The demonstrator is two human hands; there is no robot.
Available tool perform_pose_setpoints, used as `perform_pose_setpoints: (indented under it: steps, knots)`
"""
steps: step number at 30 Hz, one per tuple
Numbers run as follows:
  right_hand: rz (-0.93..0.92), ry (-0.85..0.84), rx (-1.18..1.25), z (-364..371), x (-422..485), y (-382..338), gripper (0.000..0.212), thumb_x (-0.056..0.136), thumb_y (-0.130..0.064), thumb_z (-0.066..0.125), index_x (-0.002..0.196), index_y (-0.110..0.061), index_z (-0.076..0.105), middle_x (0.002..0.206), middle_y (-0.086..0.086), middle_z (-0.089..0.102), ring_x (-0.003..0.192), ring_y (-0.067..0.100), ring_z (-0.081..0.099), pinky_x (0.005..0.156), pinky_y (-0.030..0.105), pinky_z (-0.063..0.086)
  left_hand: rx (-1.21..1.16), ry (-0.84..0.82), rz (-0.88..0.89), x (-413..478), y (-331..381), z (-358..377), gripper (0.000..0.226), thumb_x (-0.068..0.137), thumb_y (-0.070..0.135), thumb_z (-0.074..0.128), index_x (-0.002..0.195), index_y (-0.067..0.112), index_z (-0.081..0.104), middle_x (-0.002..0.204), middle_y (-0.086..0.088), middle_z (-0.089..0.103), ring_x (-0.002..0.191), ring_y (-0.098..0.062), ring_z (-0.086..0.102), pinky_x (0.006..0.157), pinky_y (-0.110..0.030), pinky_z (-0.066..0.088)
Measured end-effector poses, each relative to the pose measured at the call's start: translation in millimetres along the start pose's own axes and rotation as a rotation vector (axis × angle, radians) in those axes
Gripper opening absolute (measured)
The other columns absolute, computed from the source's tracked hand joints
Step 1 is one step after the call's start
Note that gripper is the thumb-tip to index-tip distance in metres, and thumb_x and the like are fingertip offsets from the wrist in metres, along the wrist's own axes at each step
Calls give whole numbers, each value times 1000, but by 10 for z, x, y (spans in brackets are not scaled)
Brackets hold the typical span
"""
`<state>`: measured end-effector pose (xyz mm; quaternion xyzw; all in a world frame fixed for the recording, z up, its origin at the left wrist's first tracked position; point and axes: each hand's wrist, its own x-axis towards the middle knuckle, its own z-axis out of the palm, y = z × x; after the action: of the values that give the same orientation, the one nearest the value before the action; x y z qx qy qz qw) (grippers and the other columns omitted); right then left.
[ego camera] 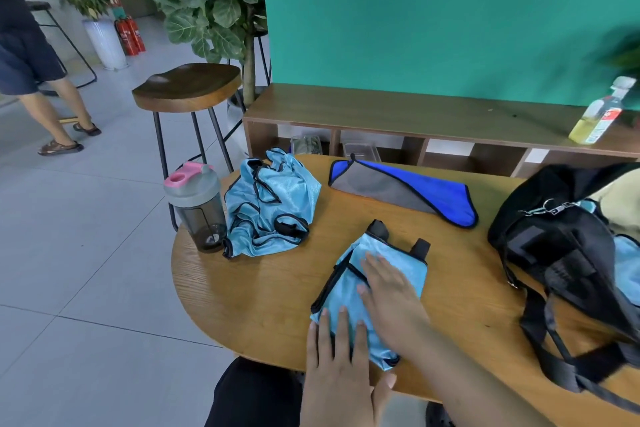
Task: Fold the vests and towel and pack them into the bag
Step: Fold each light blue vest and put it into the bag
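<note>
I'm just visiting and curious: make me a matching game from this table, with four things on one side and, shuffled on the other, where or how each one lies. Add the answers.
Things:
1. folded vest
2. crumpled vest
3. towel
4. bag

Places and states:
A. lies along the far side of the table, untouched
B. pressed flat under the left hand and the right hand
C. heaped beside the shaker bottle
D. sits at the table's right end

Pairs: 1-B, 2-C, 3-A, 4-D
</note>
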<state>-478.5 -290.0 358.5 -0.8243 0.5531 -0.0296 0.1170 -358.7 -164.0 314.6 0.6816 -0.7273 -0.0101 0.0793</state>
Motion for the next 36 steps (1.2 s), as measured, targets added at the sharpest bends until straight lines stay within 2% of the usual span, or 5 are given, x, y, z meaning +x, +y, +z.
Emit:
perform_pose_setpoints:
  steps: [4,10,17,24,36]
  knots:
    - [-1,-11,-42,218,-27,-83,91,90,-68,-27,168,-24,-6,173,-11,-22,156,10,-27,130,39,-9,-110,83,22,-93,-113,-43,59,86,55,53,125,18,75,141,-4,67,138,-28,57,114,-58,30]
    - [-172,-57,-134,96,-121,177,70,108,-65,7,167,-30,-10,171,-15,-25,153,5,-33,131,43,-4,-374,317,114,125,-343,-314,50,101,29,48,150,22,51,160,9,44,158,-14,25,128,-44,21]
    - [-223,71,34,-33,-360,449,71,106,-56,36,168,-30,16,175,-13,9,157,-4,-9,132,36,9,-190,-54,269,906,-227,-355,61,113,45,22,169,22,11,176,7,8,161,-10,-6,131,-41,8]
    - [-124,-37,-120,-44,-719,726,82,102,-76,13,167,-30,-9,170,-18,-27,152,-1,-33,130,40,-5,36,-230,236,969,-354,-200,76,107,64,11,165,22,-14,169,5,-34,157,-19,-30,131,-46,-8]
    - [-164,80,-44,21,-878,735,84,102,-78,23,169,-28,9,174,-16,-6,157,-1,-15,131,37,4,-137,-201,47,995,-412,-178,76,109,59,16,168,17,-6,175,1,-14,159,-15,-19,131,-40,-9]
